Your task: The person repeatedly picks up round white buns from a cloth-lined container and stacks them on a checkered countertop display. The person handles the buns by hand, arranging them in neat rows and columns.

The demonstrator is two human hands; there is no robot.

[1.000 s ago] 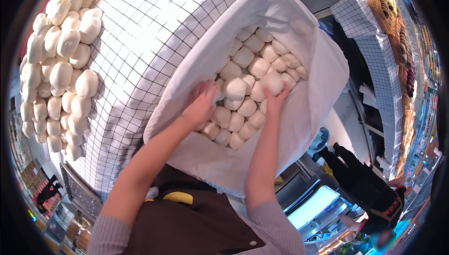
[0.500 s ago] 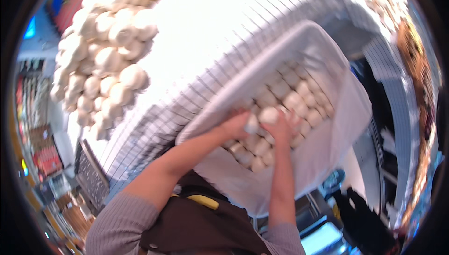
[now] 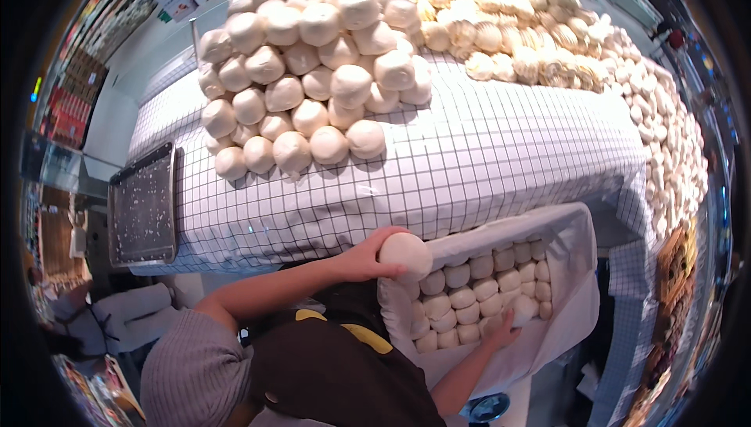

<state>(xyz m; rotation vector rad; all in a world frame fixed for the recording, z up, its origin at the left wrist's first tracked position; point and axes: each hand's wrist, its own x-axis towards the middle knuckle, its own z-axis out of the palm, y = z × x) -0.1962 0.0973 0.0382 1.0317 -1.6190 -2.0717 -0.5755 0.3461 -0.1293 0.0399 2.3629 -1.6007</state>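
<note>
A large round white steamed bun (image 3: 407, 256) is in my left hand (image 3: 362, 259), which grips it from the left above the near corner of the crate. The deep crate (image 3: 580, 349), lined with white cloth, holds rows of round white buns (image 3: 464, 297) packed side by side. My right hand (image 3: 501, 335) reaches into it on the near side, its fingers curled against another bun (image 3: 522, 309); part of the grip is hidden. Across the table, a tall heap of round buns (image 3: 293, 94) sits in stacked layers.
A white checked cloth (image 3: 461, 153) covers the table beyond the crate. Ridged, pleated buns (image 3: 524, 39) lie at the back, with many smaller white pieces (image 3: 657, 122) at the right. A dark, white-speckled tray (image 3: 142, 206) stands at the left edge. A wooden box (image 3: 674, 259) is far right.
The view has swung, bringing more of the table into sight. My left hand has come up out of the crate with a bun; my right hand has shifted to the crate's right side.
</note>
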